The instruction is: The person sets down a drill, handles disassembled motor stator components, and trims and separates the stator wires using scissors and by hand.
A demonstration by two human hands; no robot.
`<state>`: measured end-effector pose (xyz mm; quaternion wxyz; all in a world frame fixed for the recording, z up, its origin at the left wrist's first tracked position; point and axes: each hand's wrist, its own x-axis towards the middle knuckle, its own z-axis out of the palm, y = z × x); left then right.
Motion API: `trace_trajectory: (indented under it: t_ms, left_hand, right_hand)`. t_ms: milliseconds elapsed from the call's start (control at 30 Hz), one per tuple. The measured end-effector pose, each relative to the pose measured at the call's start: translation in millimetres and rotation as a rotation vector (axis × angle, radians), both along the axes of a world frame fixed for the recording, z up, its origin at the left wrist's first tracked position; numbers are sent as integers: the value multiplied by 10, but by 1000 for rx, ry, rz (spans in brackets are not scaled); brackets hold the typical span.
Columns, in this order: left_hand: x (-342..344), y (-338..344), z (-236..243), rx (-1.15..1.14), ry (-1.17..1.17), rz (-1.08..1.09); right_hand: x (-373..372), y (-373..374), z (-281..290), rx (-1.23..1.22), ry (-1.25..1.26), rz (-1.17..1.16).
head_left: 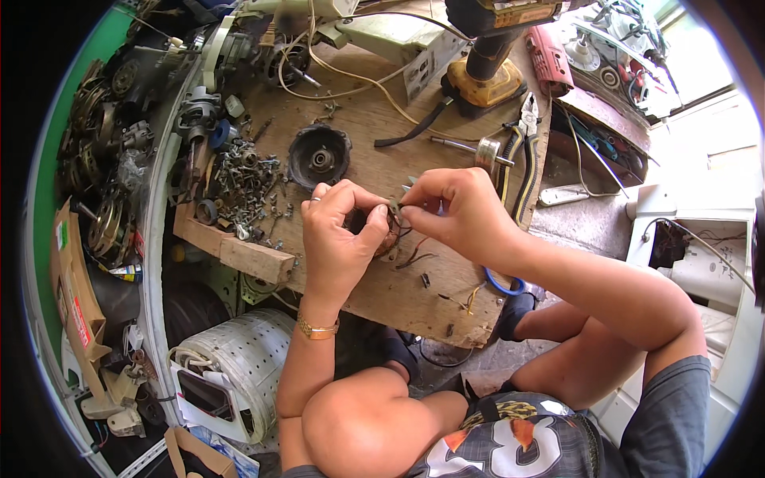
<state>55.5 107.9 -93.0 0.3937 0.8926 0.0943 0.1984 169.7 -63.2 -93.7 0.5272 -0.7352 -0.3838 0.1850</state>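
Observation:
My left hand, with a ring and a gold watch at the wrist, curls its thumb and fingers round a copper-coloured coil part with dark wires, mostly hidden behind the fingers. Close beside it, my right hand pinches at the part's upper edge, where thin dark wires show; what lies between its fingertips is too small to make out. Loose wire ends trail onto the wooden table below. Behind my left hand sits a dark round motor housing with a metal hub in its middle.
A heap of screws lies left, behind a wooden block. On the right are pliers, a metal shaft piece and a yellow-black cordless drill. Blue-handled scissors lie at the right edge. A white perforated drum stands below.

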Motion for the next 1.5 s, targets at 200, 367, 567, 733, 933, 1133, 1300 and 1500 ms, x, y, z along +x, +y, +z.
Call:
trace_trajectory:
  t_ms: [200, 367, 567, 733, 933, 1133, 1300, 1500]
  left_hand:
    - [-45, 42, -182, -130, -34, 103]
    - [-65, 111, -317, -216, -34, 201]
    - [-101, 123, -360, -254, -36, 244]
    - [-100, 132, -420, -345, -7, 251]
    - [-71, 99, -442, -272, 2, 262]
    - [-44, 84, -442, -232, 27, 274]
    - [-36, 65, -439, -203, 16, 271]
    - [-124, 124, -443, -165, -65, 256]
  right_hand:
    - [75, -66, 34, -159, 317, -5]
    - [111, -126, -142, -173, 381, 1]
    - [199, -137, -100, -234, 644, -10]
    - [237, -135, -81, -287, 703, 37]
    - [207, -139, -66, -342, 679, -8]
    - [177, -137, -59, -347, 623, 4]
    - [171, -145, -53, -356, 599, -8]
    - [169, -148, -30, -357, 584, 5]
